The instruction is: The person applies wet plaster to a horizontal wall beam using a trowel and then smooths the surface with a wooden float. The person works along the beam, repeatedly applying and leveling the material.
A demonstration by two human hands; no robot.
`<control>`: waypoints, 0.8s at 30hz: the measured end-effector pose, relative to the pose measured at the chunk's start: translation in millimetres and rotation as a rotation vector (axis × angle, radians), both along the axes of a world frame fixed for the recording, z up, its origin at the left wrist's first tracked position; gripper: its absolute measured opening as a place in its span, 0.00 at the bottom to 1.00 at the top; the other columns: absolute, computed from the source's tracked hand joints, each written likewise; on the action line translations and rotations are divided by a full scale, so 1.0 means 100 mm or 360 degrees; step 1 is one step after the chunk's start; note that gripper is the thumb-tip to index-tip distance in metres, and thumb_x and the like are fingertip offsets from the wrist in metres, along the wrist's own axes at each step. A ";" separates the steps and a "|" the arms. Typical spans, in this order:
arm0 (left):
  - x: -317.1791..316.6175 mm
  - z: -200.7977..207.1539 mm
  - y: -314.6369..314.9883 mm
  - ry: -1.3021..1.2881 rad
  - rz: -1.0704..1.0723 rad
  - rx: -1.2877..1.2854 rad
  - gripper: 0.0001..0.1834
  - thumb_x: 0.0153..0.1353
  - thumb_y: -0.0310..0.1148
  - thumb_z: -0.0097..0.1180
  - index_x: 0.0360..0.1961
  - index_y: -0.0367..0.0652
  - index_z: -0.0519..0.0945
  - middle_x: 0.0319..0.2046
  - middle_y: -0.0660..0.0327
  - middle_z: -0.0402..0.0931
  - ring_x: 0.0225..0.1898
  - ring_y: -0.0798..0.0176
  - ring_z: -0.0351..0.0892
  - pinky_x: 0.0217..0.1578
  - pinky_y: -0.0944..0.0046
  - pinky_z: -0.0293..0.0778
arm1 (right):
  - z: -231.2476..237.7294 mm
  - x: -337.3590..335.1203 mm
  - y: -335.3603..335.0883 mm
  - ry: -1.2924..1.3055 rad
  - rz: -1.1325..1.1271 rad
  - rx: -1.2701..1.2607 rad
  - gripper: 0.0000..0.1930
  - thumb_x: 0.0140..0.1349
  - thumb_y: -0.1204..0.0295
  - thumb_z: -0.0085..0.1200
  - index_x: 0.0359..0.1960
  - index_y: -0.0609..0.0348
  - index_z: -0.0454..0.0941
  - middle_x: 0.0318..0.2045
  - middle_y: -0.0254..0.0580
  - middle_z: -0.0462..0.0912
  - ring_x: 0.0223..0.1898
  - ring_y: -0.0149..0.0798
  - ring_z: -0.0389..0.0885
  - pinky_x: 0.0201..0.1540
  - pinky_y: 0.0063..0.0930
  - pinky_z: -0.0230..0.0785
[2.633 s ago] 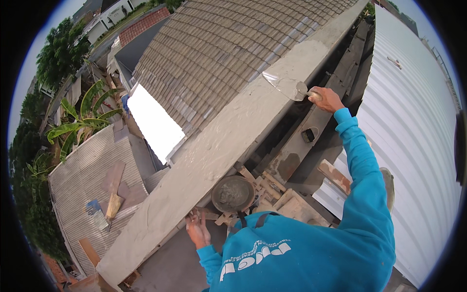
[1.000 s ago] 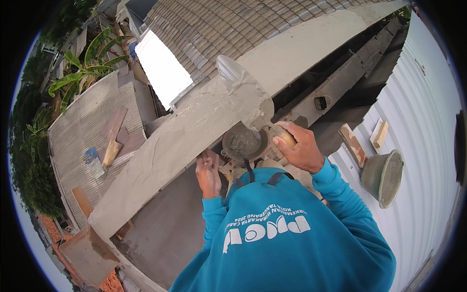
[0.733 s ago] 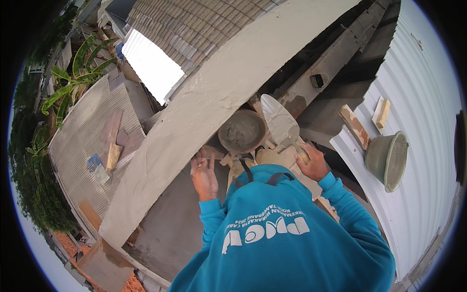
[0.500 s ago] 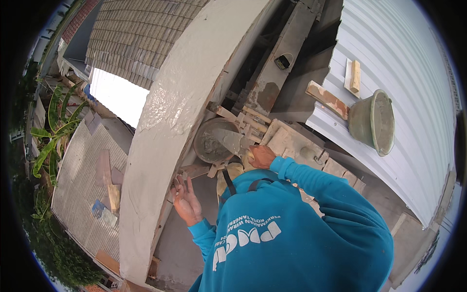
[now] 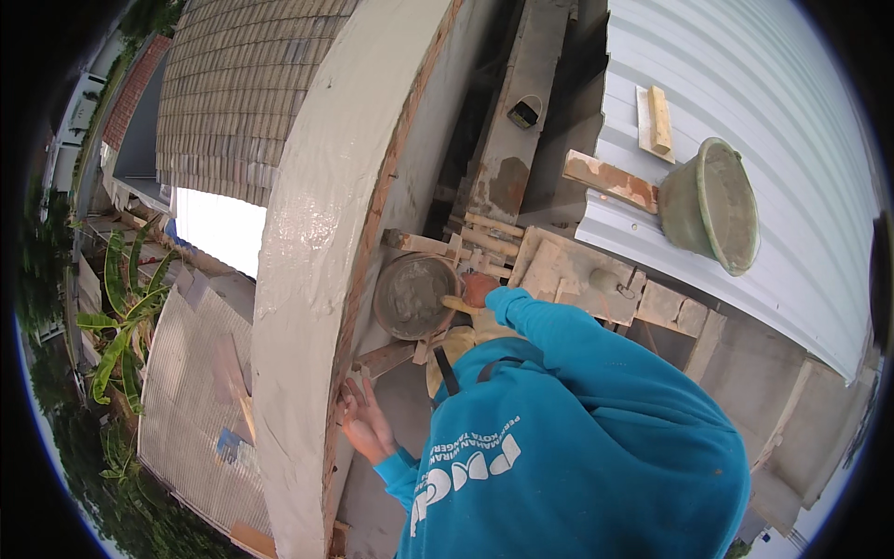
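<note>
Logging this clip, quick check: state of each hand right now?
Left hand: open, holding nothing, beside the ledge.
Right hand: closed, holding a trowel handle; blade can't be made out.

The bare right hand [image 5: 479, 288], first stretched over the long grey mortar-coated ledge [image 5: 303, 242], had moved to the round dark bowl [image 5: 381, 307] of wet mortar [image 5: 416, 287]. The metal-bladed trowel [image 5: 455, 304] showed only its pale handle, its blade gone from sight. The round grey-green bucket [image 5: 684, 210], mostly hidden earlier, had come into full view.
</note>
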State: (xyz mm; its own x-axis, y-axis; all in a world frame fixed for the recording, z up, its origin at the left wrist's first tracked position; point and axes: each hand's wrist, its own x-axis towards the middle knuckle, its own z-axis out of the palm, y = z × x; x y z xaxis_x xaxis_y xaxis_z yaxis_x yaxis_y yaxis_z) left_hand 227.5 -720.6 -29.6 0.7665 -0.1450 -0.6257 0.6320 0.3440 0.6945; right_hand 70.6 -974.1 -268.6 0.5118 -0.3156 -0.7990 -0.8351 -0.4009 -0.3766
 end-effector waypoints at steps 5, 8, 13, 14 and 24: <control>-0.02 -0.11 0.07 0.0029 0.0100 -0.0052 0.14 0.61 0.15 0.46 0.49 0.33 0.67 0.58 0.49 0.65 0.66 0.51 0.60 0.70 0.38 0.55 | 0.96 -0.28 -0.74 -0.0987 -0.0899 -0.0647 0.16 0.58 0.73 0.53 0.49 0.60 0.75 0.36 0.50 0.80 0.37 0.52 0.80 0.43 0.45 0.72; -0.03 -0.10 0.03 0.0035 0.0132 -0.0029 0.14 0.61 0.15 0.46 0.49 0.32 0.68 0.58 0.48 0.65 0.66 0.50 0.60 0.70 0.38 0.55 | 1.63 -0.38 -1.45 -0.1300 -0.1270 -0.1255 0.15 0.57 0.80 0.54 0.48 0.60 0.75 0.35 0.47 0.76 0.34 0.47 0.78 0.40 0.38 0.72; 0.02 -0.15 0.07 0.0067 0.0140 -0.0071 0.17 0.61 0.14 0.46 0.52 0.34 0.68 0.58 0.50 0.67 0.65 0.51 0.62 0.69 0.39 0.56 | 1.89 -1.24 -3.02 -0.0537 -0.1267 -0.2575 0.22 0.52 0.71 0.59 0.51 0.58 0.75 0.52 0.56 0.70 0.54 0.56 0.68 0.56 0.51 0.62; 0.03 -0.16 0.08 0.0052 0.0120 -0.0072 0.18 0.61 0.14 0.47 0.53 0.34 0.68 0.57 0.51 0.67 0.65 0.51 0.62 0.69 0.39 0.56 | 1.88 -1.40 -3.27 -0.0203 -0.1348 -0.2666 0.23 0.51 0.69 0.59 0.52 0.57 0.75 0.55 0.56 0.70 0.55 0.56 0.68 0.56 0.52 0.62; 0.00 -0.16 0.12 0.0045 0.0176 -0.0033 0.13 0.59 0.16 0.49 0.45 0.36 0.70 0.55 0.50 0.69 0.64 0.49 0.63 0.69 0.39 0.57 | 1.75 -1.81 -4.10 0.0682 -0.1611 -0.1749 0.22 0.61 0.62 0.53 0.58 0.45 0.72 0.54 0.46 0.77 0.58 0.50 0.74 0.58 0.50 0.65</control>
State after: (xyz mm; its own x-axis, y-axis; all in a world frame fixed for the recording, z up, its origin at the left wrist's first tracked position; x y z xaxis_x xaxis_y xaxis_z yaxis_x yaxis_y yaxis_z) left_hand 227.8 -708.7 -45.4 0.7606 -0.0737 -0.6450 0.6087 0.4264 0.6691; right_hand -110.5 -1383.8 -93.3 -0.4671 -0.8839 0.0231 -0.8829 0.4676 0.0431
